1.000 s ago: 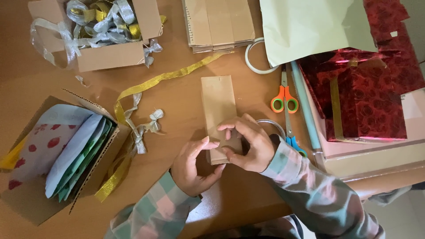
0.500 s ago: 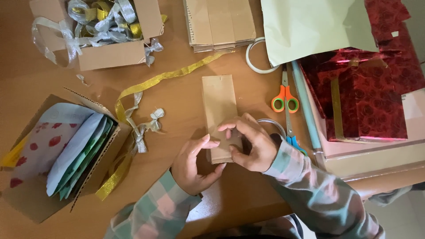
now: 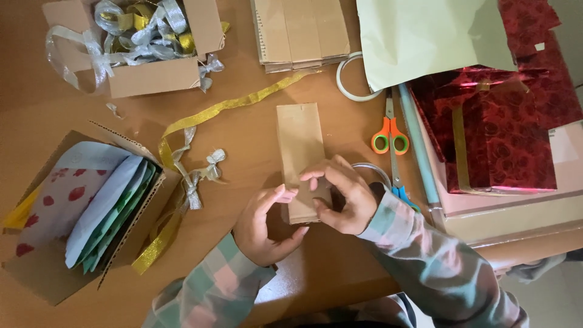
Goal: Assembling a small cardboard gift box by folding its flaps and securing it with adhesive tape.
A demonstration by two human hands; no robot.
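A flat brown paper bag (image 3: 299, 159) lies lengthwise on the wooden counter (image 3: 243, 146), its far end pointing away from the person and its near end under both hands. The left hand (image 3: 265, 226) rests at the bag's near left corner, fingers loosely curled, with the thumb and fingertips touching the paper's edge. The right hand (image 3: 340, 195) arches over the near right part of the bag, its fingertips pressing down on the paper and its thumb tucked below; both hands grasp the bag's lower end rather than lying slack. Both sleeves are pale plaid. Just right of the bag, partly behind the right hand, is a clear tape ring (image 3: 375, 173), and beyond it lie orange-handled scissors (image 3: 390, 136) beside a pale blue roll (image 3: 418, 155). Further right, a stack of boxes wrapped in shiny red paper (image 3: 504, 133) sits on a pale box, with a light green sheet (image 3: 425, 39) above it. A gold ribbon (image 3: 225, 109) trails across the counter from near a stack of brown paper bags (image 3: 300, 30) toward silver bows (image 3: 200, 173) left of the bag. At the far left, an open cardboard box (image 3: 146, 76) holds silver and gold ribbons, and a nearer cardboard box (image 3: 42, 273) holds patterned sheets.
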